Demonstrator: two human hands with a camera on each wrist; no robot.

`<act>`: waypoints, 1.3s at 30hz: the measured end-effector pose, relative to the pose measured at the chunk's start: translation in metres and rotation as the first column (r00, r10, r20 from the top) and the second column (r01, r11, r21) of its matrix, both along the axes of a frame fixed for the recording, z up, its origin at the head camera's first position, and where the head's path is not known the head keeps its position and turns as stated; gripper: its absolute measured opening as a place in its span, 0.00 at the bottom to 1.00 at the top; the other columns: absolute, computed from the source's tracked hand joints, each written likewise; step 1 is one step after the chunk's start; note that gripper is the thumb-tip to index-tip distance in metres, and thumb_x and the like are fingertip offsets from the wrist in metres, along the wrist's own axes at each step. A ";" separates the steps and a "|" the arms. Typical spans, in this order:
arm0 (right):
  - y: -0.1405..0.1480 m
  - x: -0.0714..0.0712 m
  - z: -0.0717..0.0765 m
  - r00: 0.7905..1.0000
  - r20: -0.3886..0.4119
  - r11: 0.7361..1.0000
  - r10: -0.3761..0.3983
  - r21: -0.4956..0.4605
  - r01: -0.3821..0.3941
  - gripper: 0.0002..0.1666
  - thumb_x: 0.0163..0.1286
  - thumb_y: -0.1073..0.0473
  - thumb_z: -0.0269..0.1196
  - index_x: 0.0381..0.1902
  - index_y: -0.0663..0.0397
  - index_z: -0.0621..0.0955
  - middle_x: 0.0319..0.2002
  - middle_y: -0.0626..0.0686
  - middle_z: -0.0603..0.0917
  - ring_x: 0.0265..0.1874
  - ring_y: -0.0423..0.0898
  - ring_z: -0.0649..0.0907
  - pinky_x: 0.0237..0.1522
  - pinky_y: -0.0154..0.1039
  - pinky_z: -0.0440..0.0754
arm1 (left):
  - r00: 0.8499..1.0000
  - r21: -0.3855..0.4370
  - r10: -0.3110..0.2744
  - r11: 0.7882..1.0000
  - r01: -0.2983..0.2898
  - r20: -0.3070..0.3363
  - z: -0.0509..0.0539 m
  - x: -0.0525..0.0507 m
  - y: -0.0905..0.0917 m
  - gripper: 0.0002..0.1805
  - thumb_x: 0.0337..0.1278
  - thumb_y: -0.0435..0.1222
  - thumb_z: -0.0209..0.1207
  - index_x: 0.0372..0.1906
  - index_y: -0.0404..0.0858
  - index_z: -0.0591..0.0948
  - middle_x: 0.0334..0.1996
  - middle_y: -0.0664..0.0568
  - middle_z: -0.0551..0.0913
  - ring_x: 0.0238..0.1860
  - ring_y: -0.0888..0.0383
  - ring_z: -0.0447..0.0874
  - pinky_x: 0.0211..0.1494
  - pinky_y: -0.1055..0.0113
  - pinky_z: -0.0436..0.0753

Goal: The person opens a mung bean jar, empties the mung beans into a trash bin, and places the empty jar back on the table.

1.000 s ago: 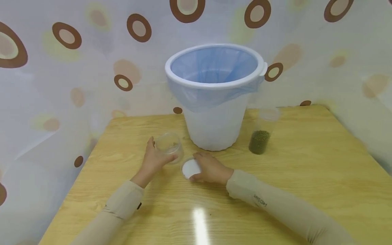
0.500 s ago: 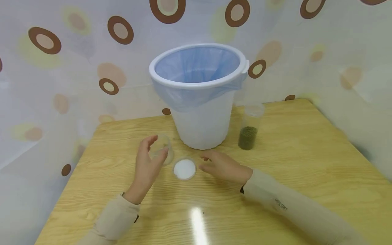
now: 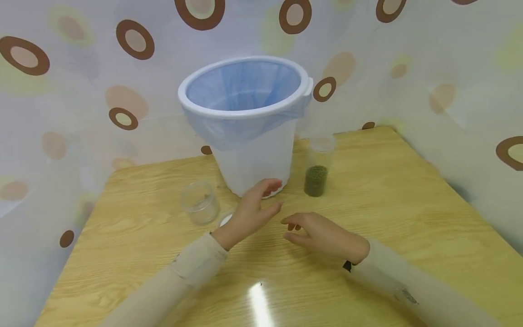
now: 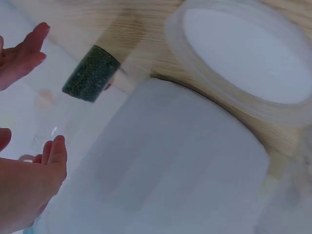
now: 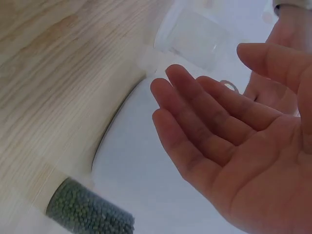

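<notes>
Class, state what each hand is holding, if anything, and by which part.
Nothing is held: the left hand and right hand are both empty.

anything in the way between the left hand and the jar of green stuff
Nothing visible: in the head view, only bare tabletop shows between the left hand and the jar. The white bin stands beside that gap.

Tall clear jar (image 3: 320, 161): upright, green granules (image 3: 315, 181) in lower part, standing on wooden table (image 3: 392, 218) | round white disc (image 4: 246, 54), clear rim: lying flat, partly hidden in head view | short clear tub (image 3: 200, 203): just left of disc, well apart from jar
</notes>
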State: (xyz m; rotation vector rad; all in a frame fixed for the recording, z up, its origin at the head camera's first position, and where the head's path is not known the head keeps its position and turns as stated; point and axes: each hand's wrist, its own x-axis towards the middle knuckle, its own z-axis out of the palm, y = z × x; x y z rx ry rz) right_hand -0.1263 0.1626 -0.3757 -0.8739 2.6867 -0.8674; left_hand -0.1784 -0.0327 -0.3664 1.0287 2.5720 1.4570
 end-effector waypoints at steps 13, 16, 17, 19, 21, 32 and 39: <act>0.012 0.015 -0.003 0.996 -0.084 0.999 -0.043 0.010 0.044 0.19 0.71 0.57 0.59 0.52 0.67 0.79 0.39 0.51 0.84 0.38 0.46 0.83 0.40 0.41 0.81 | 0.962 0.038 0.167 0.983 -0.180 0.215 -0.006 -0.047 0.082 0.46 0.60 0.46 0.62 0.74 0.34 0.50 0.72 0.43 0.57 0.72 0.49 0.56 0.70 0.56 0.62; 0.013 0.017 -0.004 0.997 -0.058 0.999 -0.046 0.005 0.047 0.20 0.71 0.57 0.58 0.52 0.67 0.79 0.39 0.51 0.84 0.38 0.46 0.83 0.40 0.41 0.81 | 0.950 0.063 0.181 0.977 -0.203 0.256 -0.007 -0.053 0.094 0.45 0.58 0.45 0.64 0.73 0.36 0.53 0.71 0.44 0.60 0.71 0.50 0.58 0.69 0.57 0.64; 0.014 0.017 -0.004 0.997 -0.054 0.999 -0.045 0.001 0.046 0.20 0.71 0.57 0.58 0.52 0.67 0.79 0.39 0.51 0.85 0.38 0.46 0.83 0.40 0.41 0.81 | 0.947 0.069 0.180 0.976 -0.205 0.265 -0.008 -0.055 0.098 0.45 0.58 0.45 0.65 0.73 0.37 0.54 0.70 0.45 0.61 0.71 0.51 0.59 0.69 0.58 0.64; 0.014 0.018 -0.004 0.998 -0.055 0.999 -0.040 -0.005 0.039 0.19 0.71 0.57 0.58 0.52 0.68 0.79 0.39 0.52 0.85 0.38 0.45 0.83 0.39 0.40 0.82 | 0.945 0.070 0.174 0.977 -0.200 0.276 -0.009 -0.058 0.104 0.44 0.57 0.45 0.65 0.72 0.37 0.56 0.70 0.45 0.63 0.70 0.51 0.60 0.68 0.58 0.65; 0.015 0.019 -0.004 0.998 -0.055 0.999 -0.036 -0.008 0.036 0.19 0.71 0.58 0.58 0.52 0.69 0.79 0.39 0.52 0.85 0.38 0.45 0.83 0.39 0.39 0.82 | 0.944 0.068 0.165 0.979 -0.192 0.284 -0.010 -0.059 0.110 0.43 0.57 0.45 0.65 0.72 0.38 0.57 0.69 0.45 0.63 0.70 0.52 0.60 0.67 0.58 0.66; 0.018 0.017 -0.007 0.999 -0.041 0.999 -0.036 -0.010 0.035 0.19 0.70 0.58 0.59 0.51 0.69 0.79 0.38 0.50 0.85 0.37 0.44 0.83 0.38 0.38 0.81 | 0.952 0.056 0.162 0.982 -0.182 0.259 -0.013 -0.066 0.121 0.34 0.60 0.43 0.63 0.66 0.35 0.62 0.65 0.44 0.68 0.68 0.52 0.64 0.67 0.61 0.67; 0.020 0.016 -0.006 0.998 -0.053 0.999 -0.033 -0.007 0.032 0.19 0.70 0.58 0.59 0.51 0.69 0.79 0.39 0.51 0.85 0.37 0.44 0.83 0.38 0.38 0.82 | 0.955 0.050 0.157 0.983 -0.175 0.252 -0.009 -0.064 0.120 0.28 0.59 0.42 0.63 0.57 0.34 0.66 0.63 0.43 0.70 0.65 0.50 0.68 0.62 0.60 0.72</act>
